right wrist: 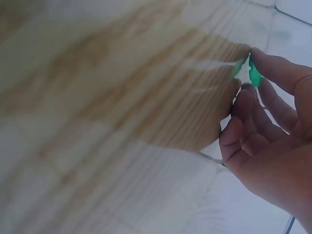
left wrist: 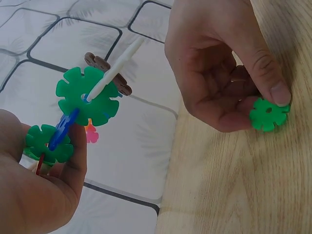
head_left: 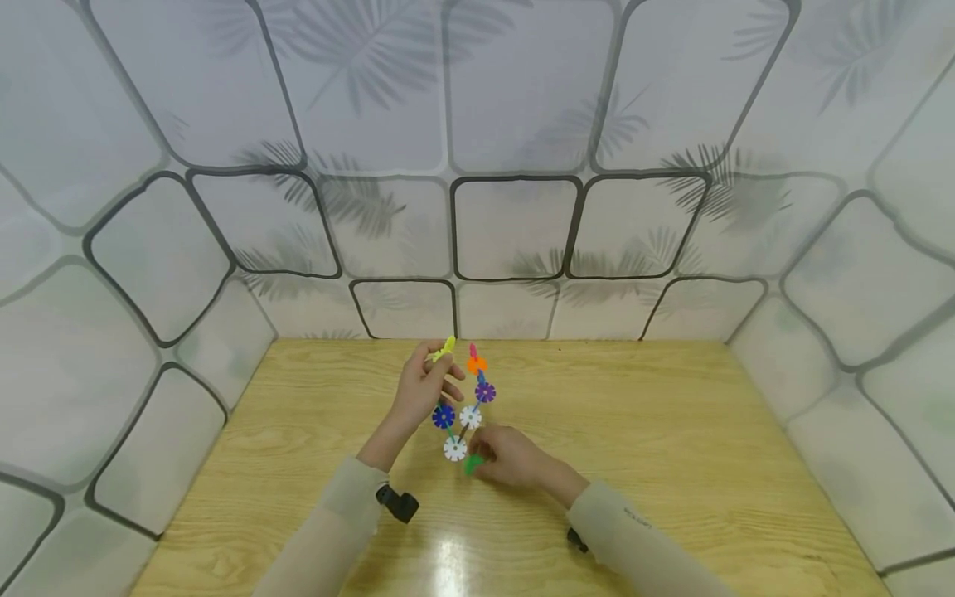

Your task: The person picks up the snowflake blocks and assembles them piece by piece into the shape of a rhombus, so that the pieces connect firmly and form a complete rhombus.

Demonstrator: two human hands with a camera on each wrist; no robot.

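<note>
My left hand (head_left: 419, 388) grips a chain of slotted plastic snowflake discs held above the table. In the head view the chain bends like a V, with a white disc (head_left: 455, 448) at the bottom, dark blue (head_left: 443, 415) and yellow (head_left: 448, 347) discs on one side, and purple (head_left: 486, 391) and orange (head_left: 477, 365) ones on the other. The left wrist view shows a larger-looking green disc (left wrist: 73, 95) joined to an edge-on white disc and a blue disc (left wrist: 64, 129). Between thumb and fingers, my right hand (head_left: 515, 458) pinches a loose green disc (left wrist: 269, 115), apart from the chain.
A wood-grain table (head_left: 656, 448) lies under both hands. Patterned white panels (head_left: 515, 228) rise at its back and sides. Black wrist cameras, one of them on the left sleeve (head_left: 399, 503), sit at both cuffs.
</note>
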